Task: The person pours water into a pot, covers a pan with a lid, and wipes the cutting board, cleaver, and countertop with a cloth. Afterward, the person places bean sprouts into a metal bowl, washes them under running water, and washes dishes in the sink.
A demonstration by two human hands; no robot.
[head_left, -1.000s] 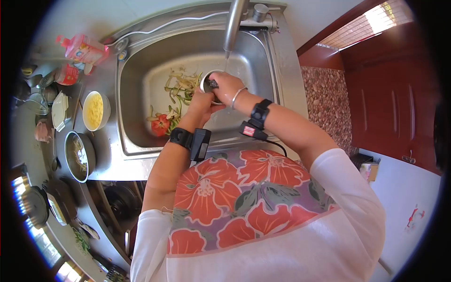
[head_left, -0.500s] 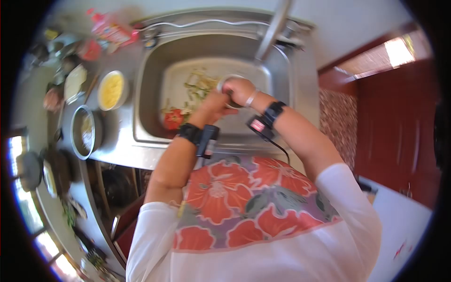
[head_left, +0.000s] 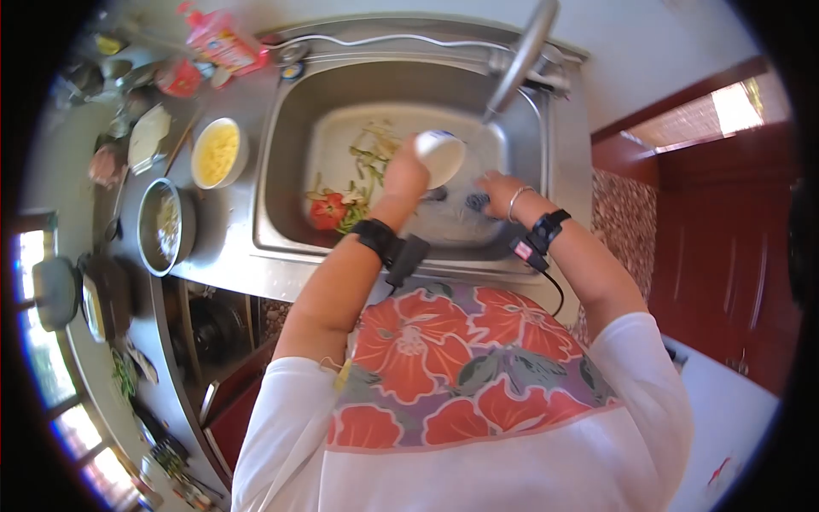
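In the head view, my left hand (head_left: 404, 173) grips a white bowl (head_left: 444, 159) by its side, tilted over the sink (head_left: 401, 115). My right hand (head_left: 505, 194) is low in the basin, to the right of the bowl. Its fingertips are around a dark, mesh-like scourer (head_left: 478, 201); part of the grip is hidden. Another small dark shape (head_left: 437, 194) shows below the bowl and is too unclear to name. Green and pale vegetable scraps (head_left: 368, 162) lie on the sink floor left of the bowl, with a red piece (head_left: 328, 211) among them.
A faucet (head_left: 522, 60) arches over the sink's back right. On the left counter stand a bowl of yellow food (head_left: 218, 154), a metal pot (head_left: 162, 229) and a pink pouch (head_left: 223, 43). A white cable (head_left: 384, 41) runs along the back rim.
My hands have come apart. The bowl has turned and shows its white side, still in my left hand. My right hand has moved right and down, away from the bowl, with the scourer now visible.
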